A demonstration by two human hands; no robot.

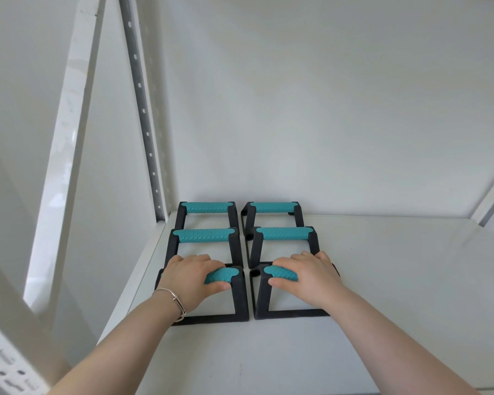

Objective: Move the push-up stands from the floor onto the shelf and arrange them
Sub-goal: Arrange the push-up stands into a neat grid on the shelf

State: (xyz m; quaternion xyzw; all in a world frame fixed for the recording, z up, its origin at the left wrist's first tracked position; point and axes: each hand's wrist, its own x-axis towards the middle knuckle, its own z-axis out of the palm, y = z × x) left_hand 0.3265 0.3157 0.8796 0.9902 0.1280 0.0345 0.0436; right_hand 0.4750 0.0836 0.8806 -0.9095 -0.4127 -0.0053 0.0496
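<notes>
Six push-up stands sit on the white shelf [382, 280], counted as two columns of three, packed into the far left corner against the back wall [325, 109] and beside the perforated upright [143, 109].

Far row: far left stand [207, 208] and far right stand [272, 208], both upright, teal grips running left to right. Middle row: middle left stand [203, 235] and middle right stand [285, 233], just in front of those, same orientation. Near row: near left stand [234, 297] and near right stand [261, 295], both under the hands.

Left hand [188, 276] is wrapped over the teal grip of the near left stand, fingers across the top and thumb curled under. A thin bracelet [175, 302] sits on that wrist. Right hand [303, 276] is closed the same way around the grip of the near right stand. Both bases appear flat on the shelf.

Judgement: gripping by the handles gives control to slide each stand square with its column. The tight grid, with columns just beside each other and rows nearly touching, likely saves shelf room and keeps the set tidy. The near pair looks close to aligned; release probably comes next. The floor is not in view, so I cannot tell whether more stands remain there.
</notes>
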